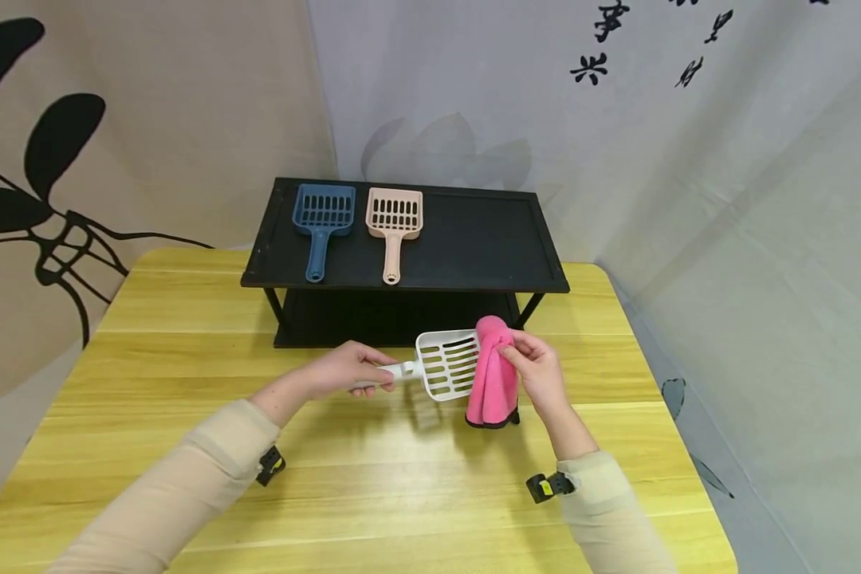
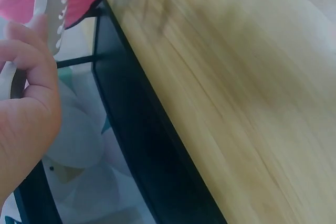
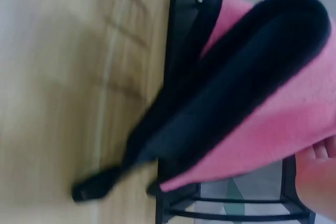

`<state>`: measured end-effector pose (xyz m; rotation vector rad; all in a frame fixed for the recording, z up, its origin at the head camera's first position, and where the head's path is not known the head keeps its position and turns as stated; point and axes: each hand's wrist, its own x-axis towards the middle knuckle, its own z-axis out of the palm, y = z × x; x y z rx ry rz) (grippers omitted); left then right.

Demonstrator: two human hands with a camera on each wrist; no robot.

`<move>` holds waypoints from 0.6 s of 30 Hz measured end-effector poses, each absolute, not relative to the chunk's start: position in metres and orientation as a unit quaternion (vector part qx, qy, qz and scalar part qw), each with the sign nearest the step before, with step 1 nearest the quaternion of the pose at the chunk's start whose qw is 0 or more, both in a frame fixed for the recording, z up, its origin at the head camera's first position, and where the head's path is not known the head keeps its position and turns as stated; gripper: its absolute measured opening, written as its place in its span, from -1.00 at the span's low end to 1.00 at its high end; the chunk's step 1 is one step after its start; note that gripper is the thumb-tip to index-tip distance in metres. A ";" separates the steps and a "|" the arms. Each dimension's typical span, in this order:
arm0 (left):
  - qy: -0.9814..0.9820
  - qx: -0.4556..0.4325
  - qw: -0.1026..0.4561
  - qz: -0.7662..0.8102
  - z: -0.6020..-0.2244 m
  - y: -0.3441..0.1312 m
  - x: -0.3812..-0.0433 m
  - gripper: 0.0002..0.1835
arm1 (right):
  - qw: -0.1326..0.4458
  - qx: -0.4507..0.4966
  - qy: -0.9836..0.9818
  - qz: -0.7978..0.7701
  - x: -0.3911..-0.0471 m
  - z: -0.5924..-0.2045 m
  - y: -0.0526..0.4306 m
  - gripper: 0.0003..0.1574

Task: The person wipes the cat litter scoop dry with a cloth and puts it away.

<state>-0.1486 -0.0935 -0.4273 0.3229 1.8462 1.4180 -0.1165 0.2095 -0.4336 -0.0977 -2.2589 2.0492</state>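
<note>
My left hand (image 1: 351, 369) grips the handle of a white slotted litter scoop (image 1: 446, 365), held up over the table with its head pointing right. A pink cloth (image 1: 493, 375) with dark edging is pinched between the thumb and fingers of my right hand (image 1: 538, 368). The cloth drapes over the far end of the scoop's head and covers that edge. In the left wrist view, the scoop (image 2: 53, 9) appears edge-on with the pink cloth behind it. Up close in the right wrist view, the hanging cloth (image 3: 283, 124) shows its dark border and folds.
Beyond my hands stands a black two-tier rack (image 1: 481, 239). On its top lie a blue litter scoop (image 1: 323, 211) and a beige litter scoop (image 1: 395, 214), handles toward me. The rack sits at the back of the wooden table (image 1: 373, 494), with fabric walls behind and to the right.
</note>
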 end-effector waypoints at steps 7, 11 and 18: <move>0.726 0.123 0.381 0.559 -0.426 -0.088 -0.147 -0.60 | 0.075 -0.007 -0.765 0.640 -0.108 -0.438 0.186 -0.75; 0.731 0.119 0.371 0.560 -0.425 -0.084 -0.147 -0.61 | 0.069 0.027 -0.794 0.603 -0.102 -0.441 0.173 -0.75; 0.734 0.127 0.372 0.553 -0.422 -0.076 -0.146 -0.62 | 0.126 0.104 -0.904 0.396 -0.093 -0.454 0.157 -0.69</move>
